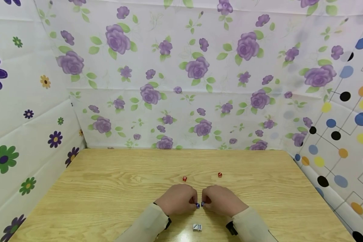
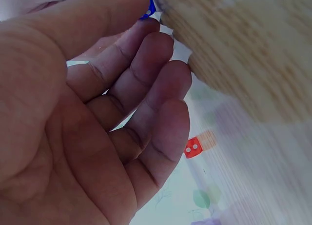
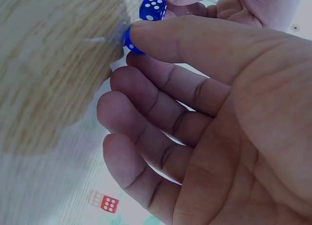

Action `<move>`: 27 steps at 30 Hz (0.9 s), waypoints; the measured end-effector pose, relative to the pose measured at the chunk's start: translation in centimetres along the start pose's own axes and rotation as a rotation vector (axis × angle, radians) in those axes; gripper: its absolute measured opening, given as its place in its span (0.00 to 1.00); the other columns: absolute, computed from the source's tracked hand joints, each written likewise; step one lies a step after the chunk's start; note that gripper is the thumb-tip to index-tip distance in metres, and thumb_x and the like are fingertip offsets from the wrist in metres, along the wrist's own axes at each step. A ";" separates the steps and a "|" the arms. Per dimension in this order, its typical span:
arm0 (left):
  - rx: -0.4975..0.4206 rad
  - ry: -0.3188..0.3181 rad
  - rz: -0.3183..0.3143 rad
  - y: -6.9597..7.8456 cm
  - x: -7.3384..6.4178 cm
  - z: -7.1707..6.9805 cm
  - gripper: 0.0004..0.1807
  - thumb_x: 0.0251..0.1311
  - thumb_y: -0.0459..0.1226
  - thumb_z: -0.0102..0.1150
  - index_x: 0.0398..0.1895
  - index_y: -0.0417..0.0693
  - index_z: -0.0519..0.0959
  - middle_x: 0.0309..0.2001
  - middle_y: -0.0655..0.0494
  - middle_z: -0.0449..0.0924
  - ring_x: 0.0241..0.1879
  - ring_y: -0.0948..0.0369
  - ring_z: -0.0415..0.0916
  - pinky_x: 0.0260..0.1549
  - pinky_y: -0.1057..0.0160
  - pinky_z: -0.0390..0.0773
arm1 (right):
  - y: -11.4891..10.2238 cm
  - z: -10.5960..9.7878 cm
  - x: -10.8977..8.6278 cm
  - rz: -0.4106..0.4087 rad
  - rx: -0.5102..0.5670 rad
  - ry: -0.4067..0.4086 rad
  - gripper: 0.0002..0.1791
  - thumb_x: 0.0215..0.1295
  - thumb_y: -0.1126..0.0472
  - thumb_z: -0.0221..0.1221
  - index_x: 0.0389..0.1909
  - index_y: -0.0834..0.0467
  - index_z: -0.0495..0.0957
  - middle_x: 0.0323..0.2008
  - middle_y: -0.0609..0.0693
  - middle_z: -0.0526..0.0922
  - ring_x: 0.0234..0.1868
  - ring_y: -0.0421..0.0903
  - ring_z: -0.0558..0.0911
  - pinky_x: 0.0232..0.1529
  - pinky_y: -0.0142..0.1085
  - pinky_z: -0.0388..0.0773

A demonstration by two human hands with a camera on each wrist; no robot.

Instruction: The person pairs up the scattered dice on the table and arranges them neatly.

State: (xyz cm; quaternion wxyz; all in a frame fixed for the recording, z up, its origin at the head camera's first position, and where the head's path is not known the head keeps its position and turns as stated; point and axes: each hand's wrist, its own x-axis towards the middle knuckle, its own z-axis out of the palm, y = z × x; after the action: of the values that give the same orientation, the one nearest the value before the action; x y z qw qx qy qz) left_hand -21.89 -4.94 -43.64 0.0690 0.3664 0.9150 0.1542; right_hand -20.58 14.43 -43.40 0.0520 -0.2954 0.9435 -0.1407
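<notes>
Near the front middle of the wooden table, my left hand [image 1: 179,199] pinches a blue die [image 1: 198,205] between thumb and index finger. Facing it, my right hand [image 1: 220,199] pinches a second blue die [image 1: 203,203] in the same way. A small gap separates the two dice in the head view. The right wrist view shows white pips on the left hand's die [image 3: 152,9], while the right thumb partly covers its own die [image 3: 132,43]. In the left wrist view, the thumb hides much of the left die [image 2: 149,9].
Beyond the hands lie two red dice, one at left [image 1: 185,178] and one at right [image 1: 219,174], set apart. Closer to me, between the forearms, two white dice [image 1: 195,227] sit side by side. Patterned cloth walls [image 1: 175,67] border the wooden table [image 1: 115,174] at back and sides.
</notes>
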 end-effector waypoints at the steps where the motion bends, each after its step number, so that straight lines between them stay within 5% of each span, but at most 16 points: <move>1: 0.000 -0.001 0.002 0.0 0.0 0.0 0.05 0.55 0.41 0.65 0.23 0.60 0.80 0.20 0.73 0.72 0.20 0.73 0.67 0.24 0.71 0.70 | 0.0 0.0 0.0 -0.002 -0.005 -0.001 0.05 0.56 0.59 0.67 0.27 0.49 0.79 0.23 0.36 0.74 0.23 0.33 0.69 0.26 0.30 0.69; 27: 0.018 0.025 0.010 0.0 0.2 0.3 0.06 0.52 0.39 0.66 0.21 0.59 0.79 0.18 0.72 0.70 0.18 0.71 0.65 0.22 0.71 0.68 | -0.2 0.1 0.1 -0.010 0.013 -0.018 0.06 0.55 0.58 0.67 0.25 0.47 0.78 0.22 0.34 0.73 0.22 0.32 0.69 0.25 0.30 0.69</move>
State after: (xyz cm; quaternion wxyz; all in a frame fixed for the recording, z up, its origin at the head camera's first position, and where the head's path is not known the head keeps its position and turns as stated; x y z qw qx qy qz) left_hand -21.95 -4.69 -43.92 0.0534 0.3696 0.9153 0.1509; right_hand -20.53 14.22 -43.48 0.0615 -0.3008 0.9406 -0.1446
